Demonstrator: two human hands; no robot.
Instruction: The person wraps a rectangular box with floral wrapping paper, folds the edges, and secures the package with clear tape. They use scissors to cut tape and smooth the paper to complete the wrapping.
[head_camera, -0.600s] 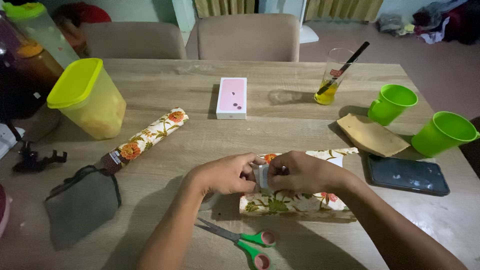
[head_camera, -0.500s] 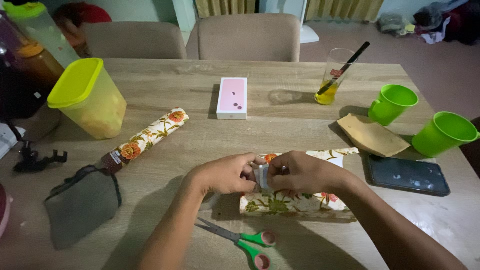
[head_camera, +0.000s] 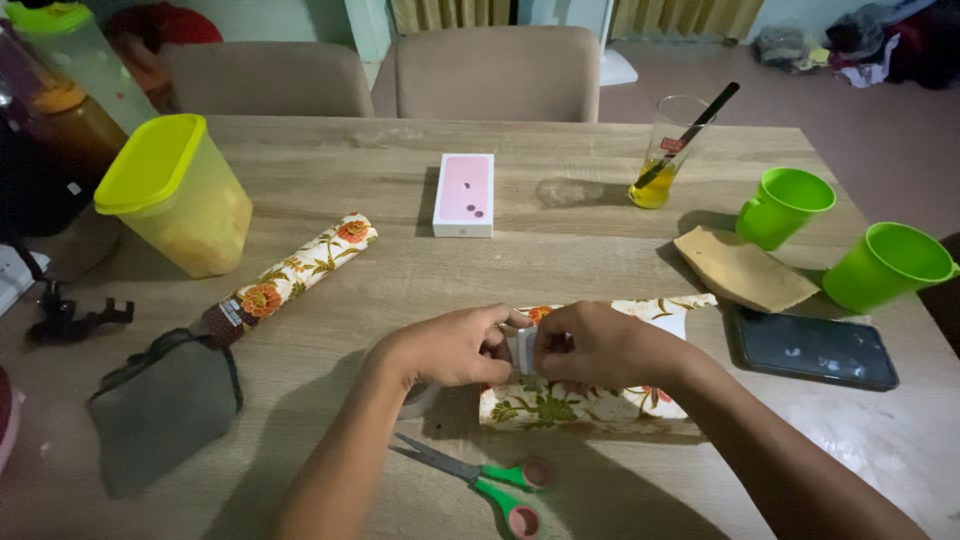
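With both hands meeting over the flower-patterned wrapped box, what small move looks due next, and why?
Probably pressing the pale strip down flat onto the wrapped box. The left hand and right hand pinch that strip between them right above the paper's top face, with the scissors lying unused in front. Whether the strip is tape is too small to tell for sure.

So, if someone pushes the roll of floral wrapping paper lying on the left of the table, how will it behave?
The floral paper roll is a long cylinder lying flat on the table, so it would probably roll sideways. It looks like paper only, so likely light. A hard squeeze might dent it.
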